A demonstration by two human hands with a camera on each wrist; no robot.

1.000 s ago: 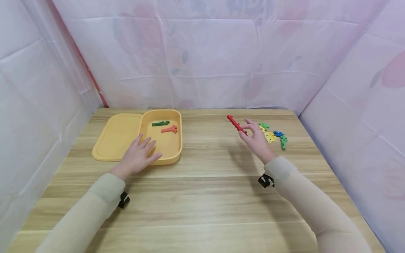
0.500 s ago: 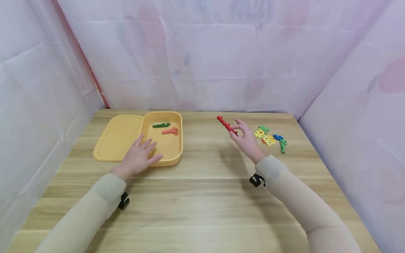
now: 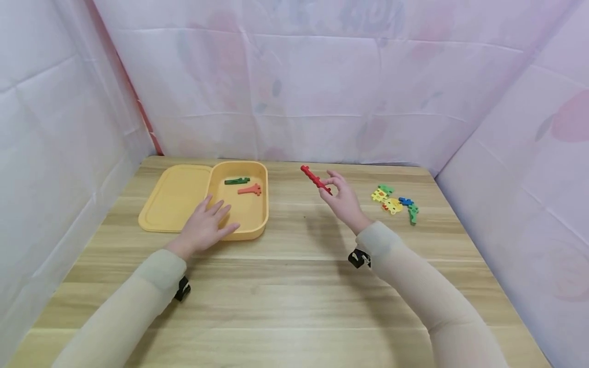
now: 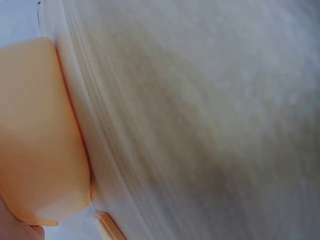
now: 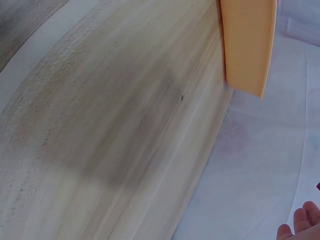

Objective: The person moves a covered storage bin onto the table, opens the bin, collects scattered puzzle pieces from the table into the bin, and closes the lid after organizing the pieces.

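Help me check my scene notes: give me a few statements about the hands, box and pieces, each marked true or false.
1. The right hand pinches a red piece above the table. True.
2. The box holds two pieces, one green and one orange. True.
3. The left hand grips the green piece. False: it rests with straight fingers on the box's near rim.
4. The loose pieces lie left of the box. False: they lie to the right, beyond the right hand.
5. The lid covers the box. False: it lies open beside it.
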